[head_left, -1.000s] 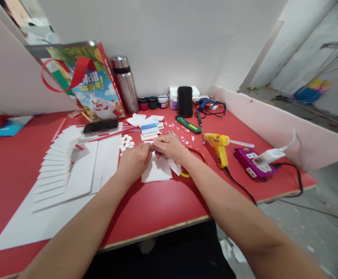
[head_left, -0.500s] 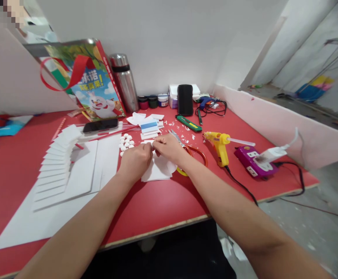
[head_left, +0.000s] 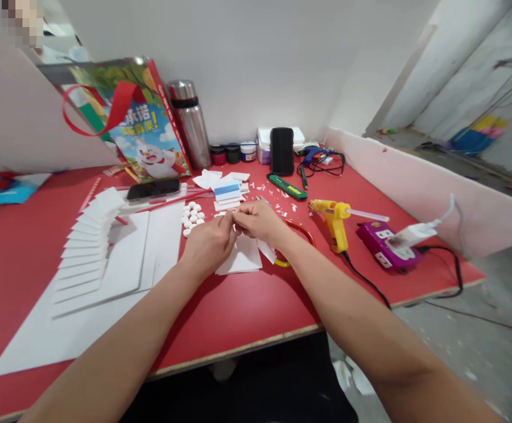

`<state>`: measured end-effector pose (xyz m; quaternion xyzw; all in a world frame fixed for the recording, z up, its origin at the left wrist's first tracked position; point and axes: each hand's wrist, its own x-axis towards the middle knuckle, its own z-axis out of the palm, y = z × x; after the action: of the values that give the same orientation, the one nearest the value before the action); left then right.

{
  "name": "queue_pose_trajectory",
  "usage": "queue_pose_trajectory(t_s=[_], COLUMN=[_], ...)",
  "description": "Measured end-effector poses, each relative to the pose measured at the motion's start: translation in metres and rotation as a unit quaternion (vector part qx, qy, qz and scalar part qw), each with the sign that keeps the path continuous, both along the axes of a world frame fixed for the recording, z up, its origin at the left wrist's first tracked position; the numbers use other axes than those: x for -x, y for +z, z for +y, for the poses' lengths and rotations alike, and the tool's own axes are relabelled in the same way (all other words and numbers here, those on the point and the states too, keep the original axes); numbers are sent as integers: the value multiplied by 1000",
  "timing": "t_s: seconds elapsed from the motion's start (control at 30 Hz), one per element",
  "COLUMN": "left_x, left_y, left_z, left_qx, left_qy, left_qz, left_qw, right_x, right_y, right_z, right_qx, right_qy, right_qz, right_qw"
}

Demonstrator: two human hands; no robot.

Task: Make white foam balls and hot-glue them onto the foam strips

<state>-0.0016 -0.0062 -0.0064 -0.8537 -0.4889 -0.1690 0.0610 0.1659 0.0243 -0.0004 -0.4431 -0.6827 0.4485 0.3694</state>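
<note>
My left hand (head_left: 211, 239) and my right hand (head_left: 258, 222) meet at the fingertips over white paper sheets (head_left: 240, 258) on the red table. Both are pinched closed; a white piece of paper (head_left: 266, 251) sticks out below my right hand, and what the fingertips grip is hidden. Round white pieces (head_left: 191, 218) lie just left of my left hand. Scissors with orange and yellow handles (head_left: 302, 230) lie partly under my right wrist. Behind the hands is a small stack of white pieces with a blue stripe (head_left: 228, 190).
A stepped white card structure (head_left: 83, 252) stands left on a white board. At right are a yellow glue gun (head_left: 335, 226) and a purple power socket (head_left: 383, 247). A green cutter (head_left: 287, 187), a phone (head_left: 153, 188) and a steel flask (head_left: 191, 126) are farther back.
The white paper piece under my right hand has turned and now sticks out farther to the right. My right hand has shifted slightly and covers more of the scissors' blades.
</note>
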Motion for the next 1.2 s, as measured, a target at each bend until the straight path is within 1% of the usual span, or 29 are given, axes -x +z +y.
queue_pose_trajectory(t_s=[0.07,0.13,0.17,0.23,0.3,0.4,0.47,0.5,0.57,0.63,0.67,0.73,0.83,1.03,1.1,1.2], left_x=[1,3,4,5,6,6,6,6,6,6,6,7,8,8,8,7], left_y=[1,3,3,5,7,10,11,11,9,5,3,1,1,5,6,6], left_z=[0,0,0,1,0,-1,-2,-3,-2,-1,0,1,3,2,2,2], left_qx=[10,39,55,78,86,82,71,63,47,44,52,77,100,100,102,109], left_qy=[-28,-53,-61,-71,-75,-74,-73,-71,-60,-43,-35,-27,-28,-31,-35,-45], left_qz=[-117,-225,-264,-311,-324,-316,-301,-295,-296,-319,-335,-357,-361,-369,-373,-380], left_qw=[993,972,961,945,939,942,948,951,952,946,940,931,927,923,922,917], right_x=[1,0,0,-2,-4,-6,-7,-7,-6,-5,-5,-4,-3,-3,-4,-5], right_y=[2,4,5,5,4,4,6,8,14,18,19,19,14,11,10,8], right_z=[-1,-1,-2,-2,-1,0,-1,-2,-4,-5,-6,-5,-2,1,2,3], right_qx=[-2,-8,-11,-19,-27,-28,1,33,134,247,289,336,349,381,385,374], right_qy=[0,16,27,48,62,74,80,80,71,48,35,19,22,18,20,29], right_qz=[15,40,55,80,85,71,68,74,111,172,204,254,285,303,307,307], right_qw=[1000,999,998,995,994,994,994,993,982,952,934,907,892,873,870,875])
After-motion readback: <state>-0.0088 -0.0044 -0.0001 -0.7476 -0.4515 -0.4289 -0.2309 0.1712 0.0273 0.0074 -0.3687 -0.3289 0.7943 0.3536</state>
